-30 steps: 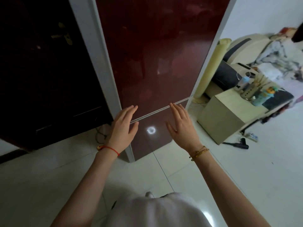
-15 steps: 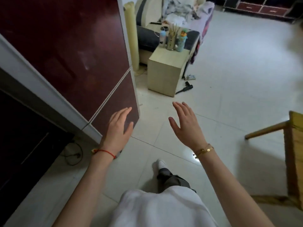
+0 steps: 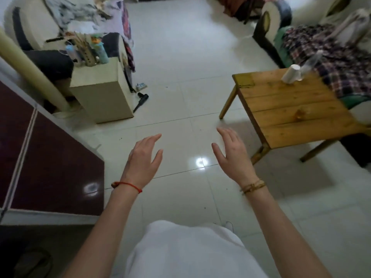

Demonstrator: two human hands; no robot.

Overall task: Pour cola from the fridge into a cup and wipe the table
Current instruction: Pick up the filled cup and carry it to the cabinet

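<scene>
The dark red fridge (image 3: 52, 167) stands at the left with its doors closed. A low wooden table (image 3: 291, 115) sits at the right. On its far corner a white paper cup (image 3: 291, 74) stands upside down beside a clear plastic bottle (image 3: 310, 62). My left hand (image 3: 143, 161) and my right hand (image 3: 232, 155) hover over the tiled floor between fridge and table, fingers straight and spread, holding nothing. No cola is visible.
A beige cabinet (image 3: 100, 93) with bottles and a stick holder on top stands by the fridge. A black hair dryer (image 3: 141, 100) and a power strip (image 3: 141, 85) lie on the floor. Sofas with clothes (image 3: 331, 49) line the back and right.
The view has swung from the fridge door rightward to the room, bringing the wooden table and cup into sight. Both hands stay raised and empty, now away from the fridge.
</scene>
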